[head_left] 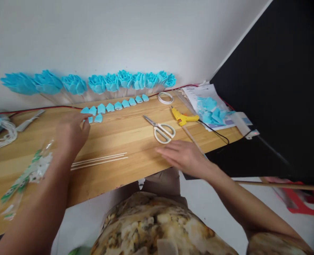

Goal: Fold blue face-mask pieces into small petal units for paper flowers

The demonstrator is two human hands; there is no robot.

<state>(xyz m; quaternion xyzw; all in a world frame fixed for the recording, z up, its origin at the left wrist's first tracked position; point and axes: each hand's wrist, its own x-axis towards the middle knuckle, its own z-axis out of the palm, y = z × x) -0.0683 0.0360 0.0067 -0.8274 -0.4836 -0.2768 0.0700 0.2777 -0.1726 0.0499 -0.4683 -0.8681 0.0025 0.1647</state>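
My left hand point(71, 131) reaches across the wooden table point(125, 141) to a row of small folded blue paper pieces point(114, 105). Its fingers curl at the row's left end, by two loose pieces point(95, 119); whether they grip one is hidden. My right hand point(182, 154) lies flat and open on the table near its front edge, just below the white-handled scissors point(161, 129). Thin wooden sticks point(100, 160) lie between my hands. Finished blue paper flowers point(93, 83) lean in a row against the white wall.
A yellow glue gun point(184, 117) with a black cord lies right of the scissors. A roll of white tape point(165, 97) sits behind it. Blue paper scraps point(211, 109) rest on sheets at the right end. A clear plastic packet point(26, 173) and white cord point(1, 136) lie left.
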